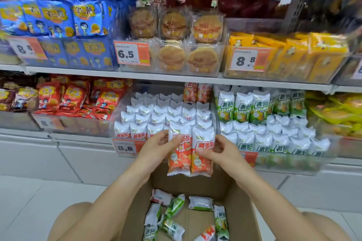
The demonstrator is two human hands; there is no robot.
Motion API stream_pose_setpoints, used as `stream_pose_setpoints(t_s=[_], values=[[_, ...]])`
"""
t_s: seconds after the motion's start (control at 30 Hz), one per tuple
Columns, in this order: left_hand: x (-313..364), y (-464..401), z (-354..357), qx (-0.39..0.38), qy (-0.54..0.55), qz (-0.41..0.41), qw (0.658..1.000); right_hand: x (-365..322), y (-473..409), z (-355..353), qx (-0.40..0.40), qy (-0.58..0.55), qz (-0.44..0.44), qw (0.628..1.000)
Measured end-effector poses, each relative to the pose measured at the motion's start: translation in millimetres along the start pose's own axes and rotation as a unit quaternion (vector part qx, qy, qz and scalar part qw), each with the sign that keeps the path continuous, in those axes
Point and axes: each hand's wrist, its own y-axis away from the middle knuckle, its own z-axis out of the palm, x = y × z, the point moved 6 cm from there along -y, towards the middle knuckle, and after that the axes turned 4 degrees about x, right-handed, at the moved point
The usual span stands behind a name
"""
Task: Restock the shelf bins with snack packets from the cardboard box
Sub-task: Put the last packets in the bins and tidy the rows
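Holding two orange-and-white snack packets (191, 149) upright and side by side, both hands met just in front of the clear middle bin (119, 109) on the lower shelf. The left hand (156, 146) had its thumb curled over the left packet's face, its fingers hidden behind the wrapper. The right hand (217, 150) pinched the right packet with curled fingertips at its middle; how far the fingers wrapped behind it could not be made out. So each grip was closed on a packet.

The packets' lower ends hung over the open cardboard box (241, 197), whose near edge was cut off by the frame. Loose packets (174, 206), mostly green-and-white with a couple of orange ones, lay scattered on its floor, some partly cropped at the bottom.

The middle bin was packed with rows of the same packets, only their white tops showing. Its orange price tag (125, 147) reading 8.8 was partly covered by the left wrist. The bin to the right held green-and-white packets (242, 106). The upper shelf's blue bags (54, 17) and far edges were blurred, their print hard to read.
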Motion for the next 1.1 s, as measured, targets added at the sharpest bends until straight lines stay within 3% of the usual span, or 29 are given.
stream_pose_setpoints(t_s=[0.17,0.3,0.47,0.57,0.9,1.1], values=[[11.3,-27.7,3.9,-0.02,-0.036,-0.038,0.998,-13.7,-25.3,-9.0,0.013,0.011,-0.026,1.0],[21.7,-55.9,11.1,-0.05,0.027,-0.125,0.991,-32.9,-56.1,-18.9,0.061,0.053,-0.074,0.994],[22.7,-104.7,-9.0,0.012,0.111,-0.136,0.984,-35.7,-92.1,-21.7,0.126,0.126,-0.124,0.976],[7.6,-143.0,-31.8,0.094,0.141,-0.154,0.973,-17.4,-102.9,-14.6,0.136,0.108,-0.138,0.975],[-5.0,-247.0,-46.3,0.237,0.034,-0.068,0.969,-2.5,-108.3,-8.5,0.201,0.146,-0.228,0.941],[-0.9,-274.9,-22.4,0.182,-0.045,-0.019,0.982,-2.1,-108.4,-10.7,0.209,0.15,-0.228,0.939]])
